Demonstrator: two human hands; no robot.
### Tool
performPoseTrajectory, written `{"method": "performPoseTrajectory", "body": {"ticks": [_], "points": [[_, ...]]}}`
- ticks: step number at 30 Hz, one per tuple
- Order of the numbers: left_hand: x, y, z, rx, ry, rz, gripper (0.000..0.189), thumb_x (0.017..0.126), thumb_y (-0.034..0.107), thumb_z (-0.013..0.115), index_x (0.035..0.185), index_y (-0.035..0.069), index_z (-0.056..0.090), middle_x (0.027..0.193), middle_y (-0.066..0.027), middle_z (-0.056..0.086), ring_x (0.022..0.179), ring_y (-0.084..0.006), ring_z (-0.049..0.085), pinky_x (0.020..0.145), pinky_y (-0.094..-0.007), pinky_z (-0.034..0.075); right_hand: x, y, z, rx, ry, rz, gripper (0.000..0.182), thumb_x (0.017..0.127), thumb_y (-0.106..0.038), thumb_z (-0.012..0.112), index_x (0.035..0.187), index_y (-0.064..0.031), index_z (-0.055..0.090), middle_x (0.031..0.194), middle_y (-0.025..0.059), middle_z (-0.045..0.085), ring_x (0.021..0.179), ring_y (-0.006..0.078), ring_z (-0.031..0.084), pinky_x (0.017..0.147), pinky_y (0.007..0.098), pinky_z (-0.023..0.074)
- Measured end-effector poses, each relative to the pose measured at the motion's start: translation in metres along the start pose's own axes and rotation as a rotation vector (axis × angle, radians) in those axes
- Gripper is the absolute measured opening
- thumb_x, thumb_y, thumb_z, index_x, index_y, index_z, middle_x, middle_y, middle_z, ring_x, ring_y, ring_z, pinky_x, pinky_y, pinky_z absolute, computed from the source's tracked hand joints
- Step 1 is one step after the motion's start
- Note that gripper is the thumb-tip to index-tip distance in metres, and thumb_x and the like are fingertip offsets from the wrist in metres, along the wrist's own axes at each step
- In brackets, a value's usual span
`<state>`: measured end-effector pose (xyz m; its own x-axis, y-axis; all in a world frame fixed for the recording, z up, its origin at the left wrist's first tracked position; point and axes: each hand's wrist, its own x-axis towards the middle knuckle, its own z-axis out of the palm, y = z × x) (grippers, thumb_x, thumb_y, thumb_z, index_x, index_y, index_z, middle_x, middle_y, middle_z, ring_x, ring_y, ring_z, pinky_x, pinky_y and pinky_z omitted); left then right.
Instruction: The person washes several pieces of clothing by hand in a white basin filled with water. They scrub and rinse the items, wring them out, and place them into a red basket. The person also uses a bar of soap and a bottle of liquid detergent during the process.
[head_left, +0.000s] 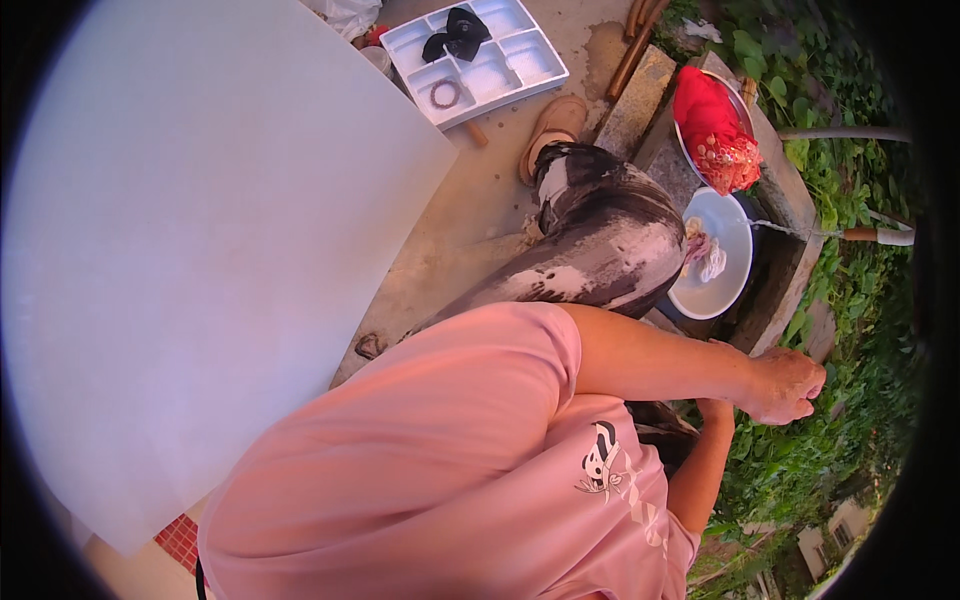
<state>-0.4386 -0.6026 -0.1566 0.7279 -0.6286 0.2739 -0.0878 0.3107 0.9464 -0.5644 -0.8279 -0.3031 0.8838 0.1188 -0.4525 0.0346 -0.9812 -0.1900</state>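
Note:
My left hand is held out past the stone ledge with its fingers curled in, and nothing shows in it. Behind my left wrist, my right hand is mostly hidden; a fingertip seems to show over the far side of the left forearm. Near my left forearm stands a white basin with pale and mauve wet cloths in it. A thin stream of water runs into it from a pipe end. Beyond that, a metal basin holds red fabric with shiny ornaments.
Stone edging surrounds the basins, with leafy plants behind. A white compartment tray bears a black bow and a beaded bracelet. A large pale panel covers the left. My slippered foot stands on concrete.

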Motion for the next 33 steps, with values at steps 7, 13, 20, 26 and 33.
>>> {"method": "performPoseTrajectory", "body": {"ticks": [7, 13, 20, 26, 33], "points": [[0.027, 0.021, -0.035, -0.022, 0.146, 0.095, 0.022, 0.081, 0.020, 0.065, 0.089, 0.001, 0.058, 0.087, -0.0171, 0.065, 0.086, -0.0362, 0.064, 0.077, -0.0450, 0.050, -0.015, 0.022, -0.048, -0.192, 0.168, -0.038, 0.053, 0.083, -0.018, 0.070, 0.129, -0.0025, 0.050, 0.131, 0.0213, 0.052, 0.105, 0.0419, 0.057, 0.089, 0.0478, 0.0468], [0.063, 0.054, -0.102, -0.017, 0.314, 0.279, 0.025, 0.080, 0.019, 0.068, 0.091, -0.003, 0.064, 0.085, -0.0194, 0.069, 0.076, -0.0320, 0.068, 0.072, -0.0415, 0.054, -0.013, -0.008, -0.069, 0.011, 0.233, 0.165, 0.046, 0.080, -0.016, 0.074, 0.117, -0.0010, 0.052, 0.109, 0.0186, 0.057, 0.094, 0.0360, 0.060, 0.080, 0.0431, 0.0499], [0.060, 0.068, -0.238, -0.666, 0.283, 0.268, 0.036, 0.097, 0.033, 0.056, 0.120, 0.006, 0.052, 0.119, -0.0139, 0.061, 0.092, -0.0282, 0.067, 0.077, -0.0415, 0.056, -0.007, -0.011, -0.070, 0.029, 0.278, 0.131, 0.048, 0.078, -0.015, 0.075, 0.120, -0.0047, 0.054, 0.110, 0.0137, 0.058, 0.084, 0.0282, 0.062, 0.076, 0.0412, 0.0493], [0.014, 0.042, -0.324, -0.462, 0.654, 0.252, 0.021, 0.097, 0.026, 0.056, 0.105, 0.007, 0.060, 0.102, -0.0101, 0.066, 0.085, -0.0247, 0.066, 0.070, -0.0401, 0.054, -0.028, -0.026, -0.072, 0.166, 0.306, 0.210, 0.049, 0.077, -0.014, 0.075, 0.120, -0.0015, 0.053, 0.106, 0.0178, 0.057, 0.084, 0.0335, 0.062, 0.076, 0.0432, 0.0497], [0.066, 0.076, -0.270, -0.639, 0.546, 0.402, 0.022, 0.095, 0.026, 0.058, 0.105, 0.007, 0.061, 0.102, -0.0098, 0.066, 0.085, -0.0250, 0.066, 0.071, -0.0404, 0.053, -0.030, -0.008, -0.066, 0.137, 0.323, 0.312, 0.048, 0.076, -0.019, 0.077, 0.116, -0.0031, 0.057, 0.109, 0.0199, 0.060, 0.103, 0.0400, 0.058, 0.088, 0.0455, 0.0479]]}}
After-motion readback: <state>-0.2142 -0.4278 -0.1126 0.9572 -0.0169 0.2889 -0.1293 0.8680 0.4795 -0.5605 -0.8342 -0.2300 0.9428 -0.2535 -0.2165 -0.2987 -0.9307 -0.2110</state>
